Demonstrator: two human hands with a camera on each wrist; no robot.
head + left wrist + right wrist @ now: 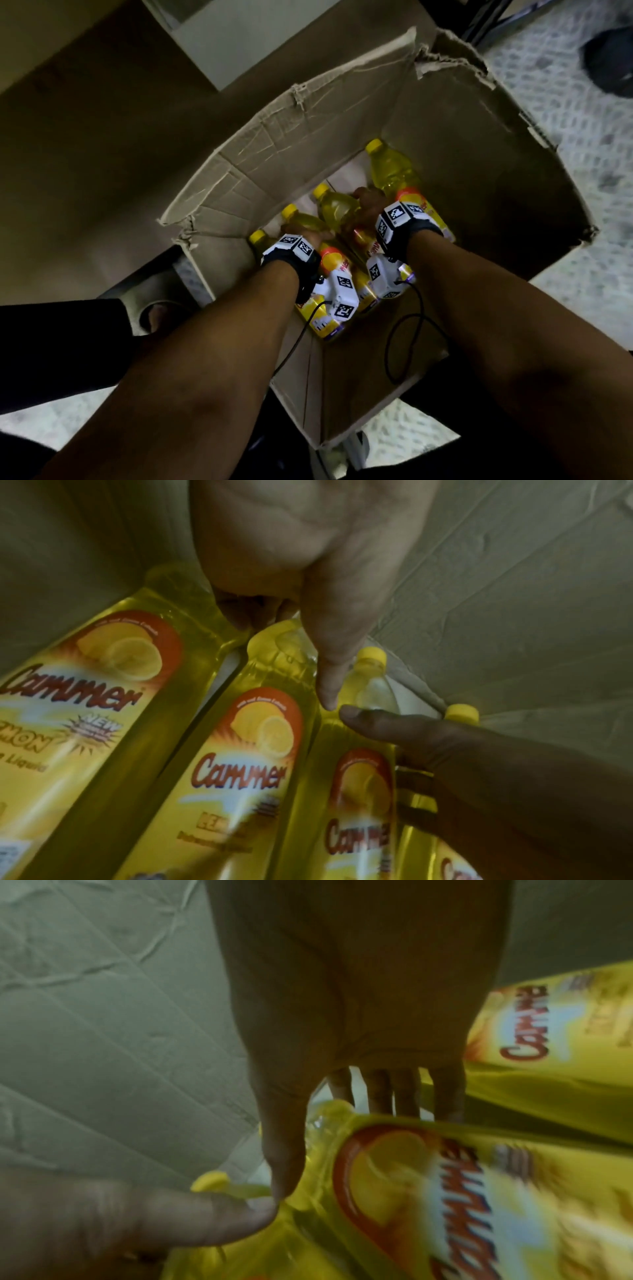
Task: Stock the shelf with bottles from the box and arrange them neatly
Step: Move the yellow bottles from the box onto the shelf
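Note:
An open cardboard box [462,154] holds several yellow bottles with yellow caps and orange "Cammer" labels, lying side by side. My left hand [305,236] reaches in and grips the shoulder of one bottle [270,737], thumb [329,691] on one side and fingers curled down the other. My right hand [368,205] grips the neighbouring bottle [428,1177] near its neck, fingers tucked behind it. Another bottle [394,168] lies free at the far right, and one [257,238] lies at the left wall.
Torn box flaps [445,58] stand up around the opening. The box sits on a pale patterned floor [589,154]. A pale shelf panel [246,37] lies beyond the box. A foot [157,313] is to the left and a dark shoe [609,61] at top right.

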